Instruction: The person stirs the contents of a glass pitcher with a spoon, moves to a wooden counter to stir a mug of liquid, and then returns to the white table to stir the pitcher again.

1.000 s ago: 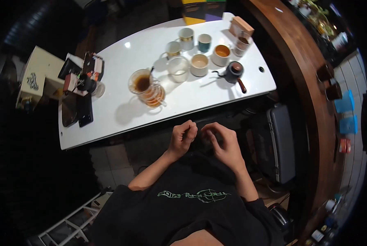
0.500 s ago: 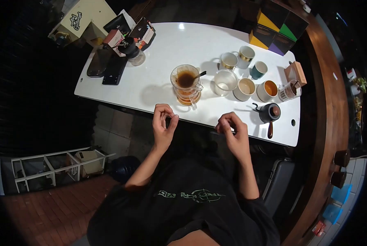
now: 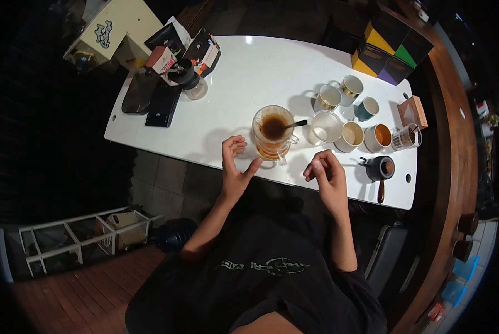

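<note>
A clear coffee dripper [image 3: 258,123] holding dark brown coffee sits on a glass server [image 3: 273,150] near the table's front edge. A dark-handled spoon [image 3: 299,123] leans out of the dripper to the right. Just left of the server and in front of it is my left hand [image 3: 237,170], thumb and fingers apart, holding nothing. To the server's right, at the table's edge, my right hand [image 3: 332,178] has its fingers curled in and its thumb close against them, with nothing visible in it. A clear glass vessel [image 3: 324,128] stands beyond that hand.
Several cups [image 3: 350,136] stand right of centre, one holding amber liquid. Rightward are a black kettle [image 3: 378,168] and a glass with dark contents [image 3: 406,137]. A coffee grinder [image 3: 195,88], black scale [image 3: 161,106] and boxes [image 3: 208,53] stand at left. Patterned boxes [image 3: 391,47] stand far right.
My left hand has opened and moved closer to the server's left side. My right hand stays curled. The whole view has shifted, so the table appears slightly further right and lower.
</note>
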A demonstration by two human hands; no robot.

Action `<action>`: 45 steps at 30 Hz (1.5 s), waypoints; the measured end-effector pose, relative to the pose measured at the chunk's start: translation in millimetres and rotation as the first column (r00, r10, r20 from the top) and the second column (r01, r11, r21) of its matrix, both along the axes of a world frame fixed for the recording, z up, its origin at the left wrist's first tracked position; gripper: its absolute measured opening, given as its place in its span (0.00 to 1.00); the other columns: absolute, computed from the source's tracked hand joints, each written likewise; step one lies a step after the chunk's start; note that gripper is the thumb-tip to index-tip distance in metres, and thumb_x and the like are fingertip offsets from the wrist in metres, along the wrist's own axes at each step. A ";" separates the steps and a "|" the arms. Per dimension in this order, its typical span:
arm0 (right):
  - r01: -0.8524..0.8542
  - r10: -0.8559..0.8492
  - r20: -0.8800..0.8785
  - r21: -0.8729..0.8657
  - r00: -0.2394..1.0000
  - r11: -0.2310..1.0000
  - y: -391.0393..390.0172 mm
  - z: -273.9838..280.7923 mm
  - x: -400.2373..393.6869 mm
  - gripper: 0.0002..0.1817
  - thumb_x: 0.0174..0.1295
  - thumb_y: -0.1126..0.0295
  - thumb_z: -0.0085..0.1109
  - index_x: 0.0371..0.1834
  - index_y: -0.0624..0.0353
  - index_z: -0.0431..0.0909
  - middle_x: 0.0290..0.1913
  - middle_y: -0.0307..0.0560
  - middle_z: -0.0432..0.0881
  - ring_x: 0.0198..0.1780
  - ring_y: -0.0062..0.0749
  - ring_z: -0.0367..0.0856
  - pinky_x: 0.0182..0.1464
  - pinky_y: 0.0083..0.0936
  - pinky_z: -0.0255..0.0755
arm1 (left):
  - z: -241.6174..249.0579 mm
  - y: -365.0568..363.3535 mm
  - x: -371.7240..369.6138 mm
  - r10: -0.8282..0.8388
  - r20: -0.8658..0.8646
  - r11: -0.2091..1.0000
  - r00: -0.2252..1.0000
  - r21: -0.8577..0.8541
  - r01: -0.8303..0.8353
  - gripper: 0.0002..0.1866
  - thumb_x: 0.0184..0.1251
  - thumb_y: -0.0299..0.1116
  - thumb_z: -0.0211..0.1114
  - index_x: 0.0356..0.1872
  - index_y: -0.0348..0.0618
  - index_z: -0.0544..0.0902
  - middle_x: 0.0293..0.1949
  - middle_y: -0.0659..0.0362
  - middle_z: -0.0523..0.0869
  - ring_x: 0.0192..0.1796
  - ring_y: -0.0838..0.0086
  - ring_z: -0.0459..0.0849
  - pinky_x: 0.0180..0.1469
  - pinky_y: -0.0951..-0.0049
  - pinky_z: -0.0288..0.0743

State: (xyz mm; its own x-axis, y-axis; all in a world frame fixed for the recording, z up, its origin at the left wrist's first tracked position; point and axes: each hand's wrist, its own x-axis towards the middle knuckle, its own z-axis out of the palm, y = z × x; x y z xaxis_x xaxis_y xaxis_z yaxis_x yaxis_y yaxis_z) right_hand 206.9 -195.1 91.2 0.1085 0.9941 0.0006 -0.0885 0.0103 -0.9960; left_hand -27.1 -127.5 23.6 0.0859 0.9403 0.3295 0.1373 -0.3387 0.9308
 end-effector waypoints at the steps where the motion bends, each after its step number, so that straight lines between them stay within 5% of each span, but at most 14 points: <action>1: 0.040 -0.040 0.010 0.005 0.999 0.999 4.7 -1.0 -5.6 0.10 0.78 0.67 0.54 0.40 0.63 0.73 0.29 0.40 0.82 0.32 0.19 0.78 0.40 0.20 0.73 | -5.4 8.6 -5.7 -0.025 -0.018 1.000 1.000 -0.002 0.025 0.40 0.61 0.42 0.79 0.68 0.39 0.65 0.62 0.51 0.74 0.63 0.63 0.76 0.65 0.60 0.70; 5: 0.215 -0.214 0.029 -0.014 0.976 0.977 25.3 1.5 -33.7 0.11 0.77 0.65 0.56 0.39 0.62 0.72 0.29 0.38 0.79 0.30 0.17 0.74 0.37 0.19 0.70 | -9.7 36.8 -25.5 -0.174 -0.063 0.983 0.983 -0.068 0.170 0.47 0.58 0.50 0.80 0.71 0.42 0.62 0.65 0.52 0.71 0.68 0.63 0.73 0.69 0.57 0.67; 14: 0.415 -0.396 0.186 -0.073 0.899 0.907 47.4 1.9 -58.4 0.16 0.76 0.64 0.59 0.34 0.58 0.64 0.28 0.31 0.65 0.31 0.15 0.62 0.34 0.18 0.60 | -6.6 82.1 -40.2 -0.401 -0.163 0.915 0.902 -0.019 0.403 0.51 0.51 0.42 0.84 0.72 0.40 0.60 0.67 0.48 0.69 0.70 0.57 0.71 0.69 0.55 0.68; 25: 0.244 -0.221 0.344 -0.025 0.913 0.970 67.9 -2.3 -21.1 0.19 0.75 0.60 0.60 0.32 0.61 0.66 0.22 0.33 0.62 0.27 0.16 0.57 0.28 0.24 0.54 | -28.9 70.3 6.5 -0.326 -0.158 0.942 0.932 0.027 0.334 0.59 0.46 0.44 0.87 0.76 0.40 0.58 0.71 0.46 0.68 0.74 0.53 0.68 0.75 0.55 0.64; 37: 0.133 -0.141 0.499 0.052 0.855 0.990 80.7 4.0 -14.6 0.19 0.76 0.61 0.59 0.32 0.64 0.69 0.18 0.43 0.67 0.22 0.24 0.61 0.26 0.30 0.57 | -69.9 73.5 16.0 -0.264 -0.285 0.952 0.921 0.077 0.296 0.45 0.56 0.40 0.79 0.72 0.37 0.66 0.67 0.46 0.72 0.71 0.49 0.67 0.73 0.51 0.62; 45: 0.181 -0.183 0.456 0.049 0.871 0.982 79.0 -4.6 -20.9 0.16 0.77 0.66 0.54 0.33 0.66 0.71 0.17 0.46 0.64 0.21 0.25 0.62 0.26 0.30 0.56 | -95.6 80.6 17.1 -0.341 -0.230 0.940 0.912 -0.105 0.325 0.37 0.59 0.39 0.74 0.67 0.35 0.69 0.63 0.44 0.71 0.66 0.47 0.69 0.70 0.50 0.64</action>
